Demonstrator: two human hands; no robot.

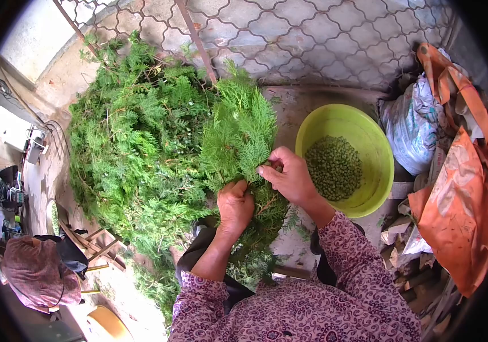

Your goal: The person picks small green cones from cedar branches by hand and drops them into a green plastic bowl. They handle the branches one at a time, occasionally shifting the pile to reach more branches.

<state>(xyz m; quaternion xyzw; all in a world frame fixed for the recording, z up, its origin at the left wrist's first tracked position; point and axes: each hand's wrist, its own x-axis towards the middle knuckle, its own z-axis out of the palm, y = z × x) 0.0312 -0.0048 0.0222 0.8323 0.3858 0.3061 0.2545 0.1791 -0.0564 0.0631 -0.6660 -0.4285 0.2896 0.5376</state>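
Note:
My left hand [235, 206] is closed around the lower stem of a leafy green conifer branch [241, 134], whose flat, scale-like sprays point away from me. At the branch's right edge my right hand [293, 178] is closed, thumb and fingertips pinched together against the foliage. What lies inside those fingers is too small to make out. Just right of that hand stands a yellow-green basin [376, 196] with a heap of small round green cones or seeds [334, 168] in it. A large pile of similar cut branches [141, 131] spreads to the left.
Behind the pile and basin runs a wire mesh screen [324, 40]. At right are a white woven sack [412, 125], an orange bag [455, 211] and stacked firewood [420, 279]. A cloth-covered seat [35, 273] and a yellow stool or basin [108, 324] stand at lower left.

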